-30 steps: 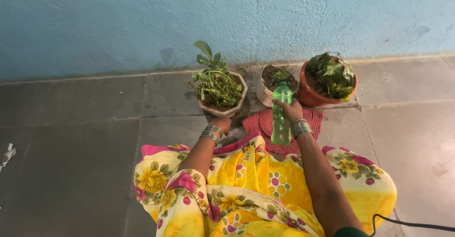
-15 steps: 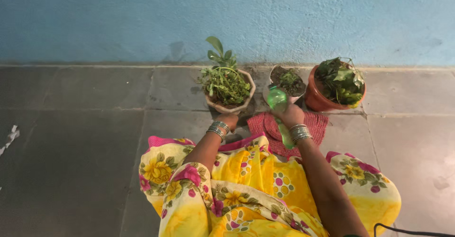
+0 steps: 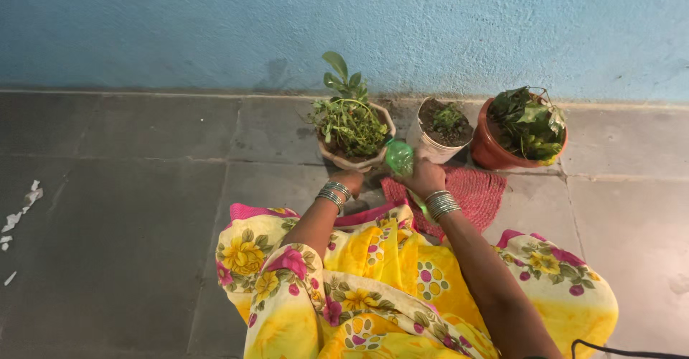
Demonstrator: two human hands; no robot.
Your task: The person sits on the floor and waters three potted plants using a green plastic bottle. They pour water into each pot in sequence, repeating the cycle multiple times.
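Since before, green bottle (image 3: 399, 156) tipped toward left pot (image 3: 353, 159).

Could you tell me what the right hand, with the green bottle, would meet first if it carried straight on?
Probably the leafy plant in the beige pot; the bottle in the right hand tilts toward it, though depth is unclear.

A green plastic bottle (image 3: 399, 156), gripped in the right hand (image 3: 425, 178), was tilted toward a beige pot of leafy plants (image 3: 349, 131) just above the left hand (image 3: 349, 182).
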